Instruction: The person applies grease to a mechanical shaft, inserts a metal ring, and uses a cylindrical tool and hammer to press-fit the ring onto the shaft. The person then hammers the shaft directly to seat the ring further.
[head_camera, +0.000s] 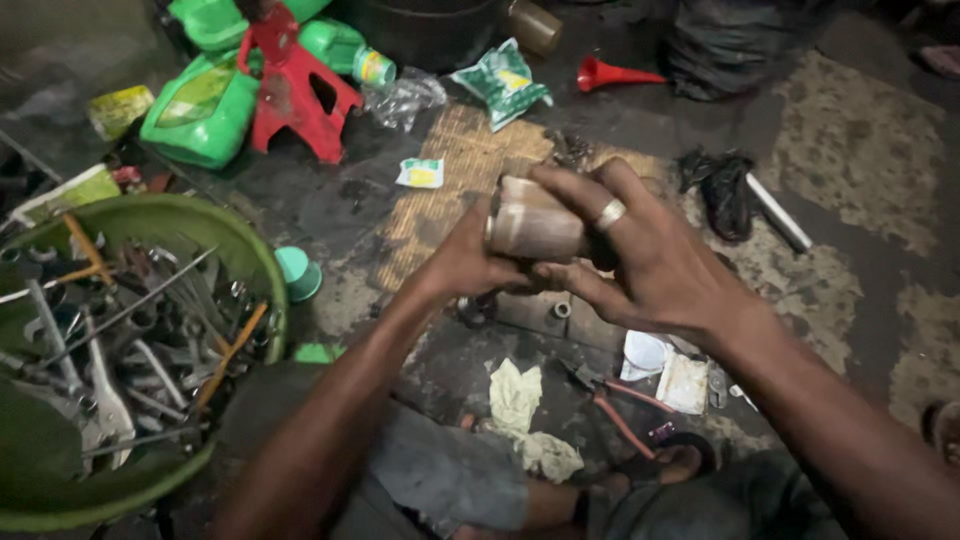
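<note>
A big green plastic basin (262, 262) fills the eight o'clock corner, heaped with spanners (120, 350) and other hand tools; at eleven o'clock stand green oil jugs (200, 110) with a red jack stand (292, 85) in front of them. A woven mat (440, 190) lies on the grimy floor at centre. Above it the right hand (655, 265), a ring on one finger, wraps over a grimy cylindrical metal part (530, 228), grasping its far end, while the left hand (468, 262) cups the near end from below, fingers closed against it. The cylinder's long axis runs from nine to three o'clock, lying between the two palms, both hands touching it. Below, at six o'clock, a pale rag (520, 410) and red-handled pliers (615, 405) rest on the floor; a red funnel (610, 73) sits at one o'clock
</note>
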